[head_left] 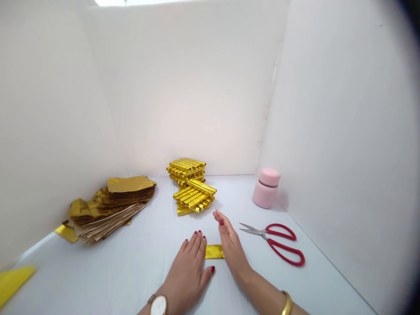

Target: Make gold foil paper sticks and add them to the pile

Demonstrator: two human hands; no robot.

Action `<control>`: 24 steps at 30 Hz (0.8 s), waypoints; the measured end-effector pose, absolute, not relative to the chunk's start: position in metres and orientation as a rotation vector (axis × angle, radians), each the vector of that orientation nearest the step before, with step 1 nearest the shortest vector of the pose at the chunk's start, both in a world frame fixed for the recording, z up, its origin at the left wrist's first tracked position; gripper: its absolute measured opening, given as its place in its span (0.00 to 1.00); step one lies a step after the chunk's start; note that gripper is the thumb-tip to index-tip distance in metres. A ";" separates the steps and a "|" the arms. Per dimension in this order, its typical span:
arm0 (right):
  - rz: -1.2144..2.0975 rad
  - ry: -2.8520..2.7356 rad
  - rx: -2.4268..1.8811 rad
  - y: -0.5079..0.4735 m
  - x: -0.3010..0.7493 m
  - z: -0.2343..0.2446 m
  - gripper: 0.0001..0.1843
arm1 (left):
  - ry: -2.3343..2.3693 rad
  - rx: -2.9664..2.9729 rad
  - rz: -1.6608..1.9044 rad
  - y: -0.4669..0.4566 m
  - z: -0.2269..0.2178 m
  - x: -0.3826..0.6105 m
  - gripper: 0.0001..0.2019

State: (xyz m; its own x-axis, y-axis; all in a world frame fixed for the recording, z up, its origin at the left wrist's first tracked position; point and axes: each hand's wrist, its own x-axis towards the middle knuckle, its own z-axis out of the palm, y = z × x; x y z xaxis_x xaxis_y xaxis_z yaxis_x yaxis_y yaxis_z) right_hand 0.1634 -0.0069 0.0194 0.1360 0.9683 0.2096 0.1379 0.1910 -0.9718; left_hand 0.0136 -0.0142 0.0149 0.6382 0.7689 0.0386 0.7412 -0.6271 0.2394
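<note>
A flat folded strip of gold foil paper (214, 251) lies on the table in front of me. My left hand (188, 269) rests flat over its left end, fingers stretched out and thumb apart. At the strip's right end, my right hand (232, 247) stands on its edge with straight fingers, covering that end. Between the two hands only the strip's middle shows. Beyond them, rolled or folded gold paper sticks (193, 197) are stacked crosswise in two piles.
To the left is a thick, uneven stack of gold paper sheets (131, 184). Scissors with red handles (284, 249) lie open at right, and a pink lidded flask (266, 190) stands behind them. A yellow piece (15, 282) shows at the lower left. White walls (197, 87) enclose the table.
</note>
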 end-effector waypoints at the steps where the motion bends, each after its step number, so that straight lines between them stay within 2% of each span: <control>1: 0.920 -1.296 -1.180 -0.008 0.160 0.019 0.33 | 1.247 2.661 0.202 -0.014 0.015 0.014 0.30; 5: 1.118 -1.247 -1.133 -0.004 0.154 0.010 0.31 | 1.237 2.674 0.156 -0.013 0.013 0.015 0.27; 10: 1.138 -1.123 -1.184 0.003 0.161 0.002 0.33 | 1.214 2.545 0.184 -0.008 0.020 0.007 0.27; 13: 1.137 -1.083 -1.202 0.002 0.160 0.003 0.34 | 1.253 2.169 0.394 -0.003 0.035 0.006 0.29; 16: 1.144 -1.040 -1.218 0.001 0.158 0.004 0.36 | 1.124 1.733 0.772 -0.001 0.043 0.025 0.31; 20: 1.157 -0.961 -1.260 0.001 0.157 0.002 0.40 | 0.913 1.187 1.051 -0.005 0.027 0.076 0.31; 24: 1.147 -0.937 -1.257 0.001 0.157 0.002 0.43 | 0.921 1.167 1.132 -0.008 0.006 0.096 0.31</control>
State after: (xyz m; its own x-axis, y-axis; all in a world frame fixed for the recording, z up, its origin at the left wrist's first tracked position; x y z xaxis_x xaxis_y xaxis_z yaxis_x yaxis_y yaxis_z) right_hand 0.1575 0.0015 0.0017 0.2075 0.9757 -0.0711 -0.1244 -0.0458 -0.9912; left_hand 0.0957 -0.0078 0.0060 0.2115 0.9772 0.0180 -0.1812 0.0212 0.9832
